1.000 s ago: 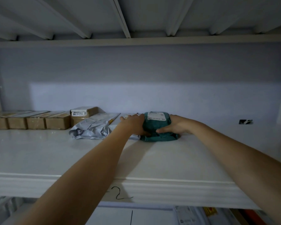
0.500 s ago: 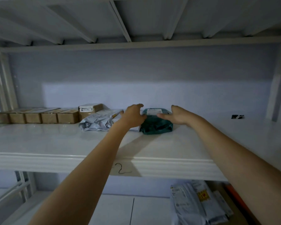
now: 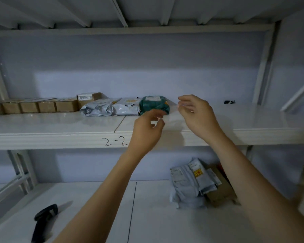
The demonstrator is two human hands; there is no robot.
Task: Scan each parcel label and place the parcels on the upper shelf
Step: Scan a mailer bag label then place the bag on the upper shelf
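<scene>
A green parcel (image 3: 154, 104) with a white label on top lies on the upper shelf (image 3: 60, 135), at the right end of a row of parcels. My left hand (image 3: 146, 130) hangs in front of the shelf edge, fingers loosely curled, holding nothing. My right hand (image 3: 196, 116) is in the air just right of the green parcel, fingers relaxed and apart from it. On the lower shelf (image 3: 147, 216) a pile of grey mailers (image 3: 188, 183) and a brown box (image 3: 219, 192) lies at the right. A black scanner (image 3: 42, 221) lies at the lower left.
Left of the green parcel sit two grey poly mailers (image 3: 111, 107), a labelled brown box (image 3: 89, 99) and a row of brown boxes (image 3: 33, 106). The shelf edge bears "2-2" (image 3: 115, 141). A white upright (image 3: 263, 67) stands at the right; a small black item (image 3: 229, 102) lies far back.
Both hands have let go of the green parcel and drawn back toward me, off the upper shelf. The view has dropped, so the lower shelf and scanner now show.
</scene>
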